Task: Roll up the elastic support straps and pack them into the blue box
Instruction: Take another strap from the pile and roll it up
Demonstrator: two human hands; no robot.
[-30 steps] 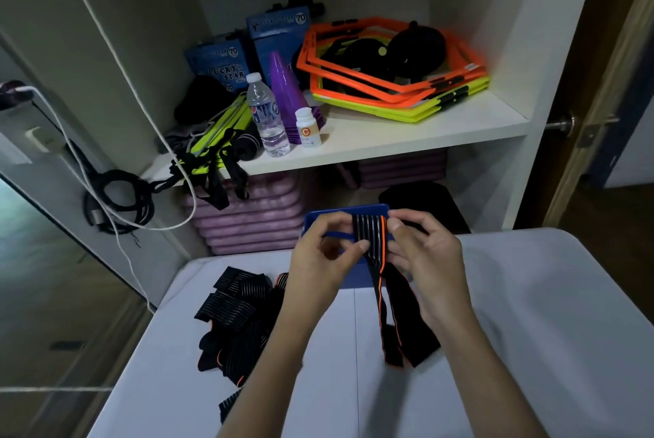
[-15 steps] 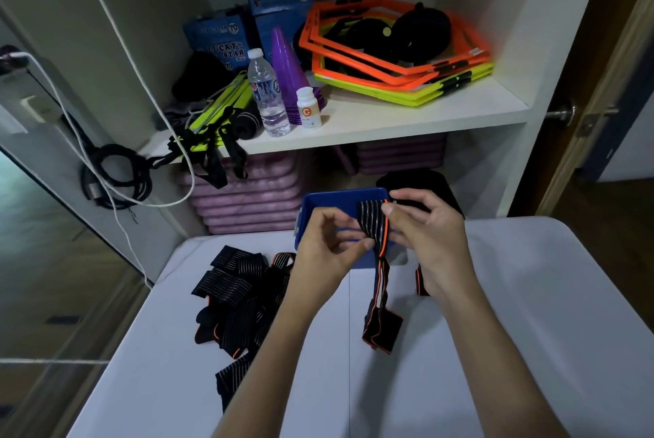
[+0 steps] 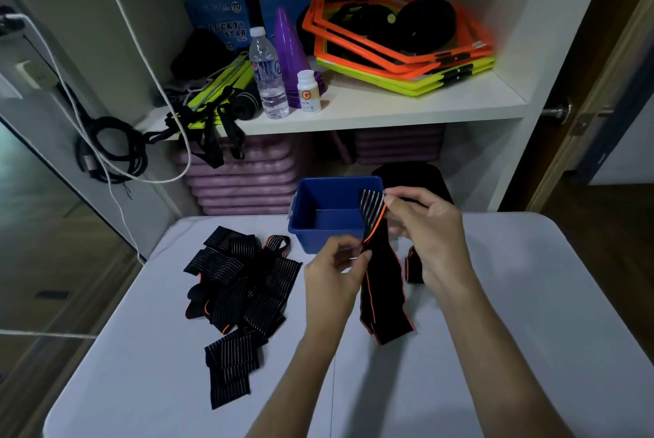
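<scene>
A black elastic strap (image 3: 380, 290) with grey stripes and an orange edge hangs between my hands, its lower end lying folded on the white table (image 3: 531, 313). My right hand (image 3: 426, 225) pinches the strap's striped top end up by the blue box's right wall. My left hand (image 3: 332, 275) grips the strap lower down, at its orange edge. The blue box (image 3: 318, 214) stands open and empty at the table's far edge, just behind my hands. A pile of several more black striped straps (image 3: 240, 282) lies on the table to the left.
Behind the table a white shelf (image 3: 389, 108) holds orange and yellow hexagon rings (image 3: 400, 48), a water bottle (image 3: 267, 73), a purple cone (image 3: 288, 48) and a small white bottle (image 3: 308, 90). Purple pads (image 3: 244, 179) are stacked below. White and black cables (image 3: 106, 151) hang at left.
My left hand has slid down the strap while the right keeps the top end raised, so the strap is now stretched out. The camera has tipped down.
</scene>
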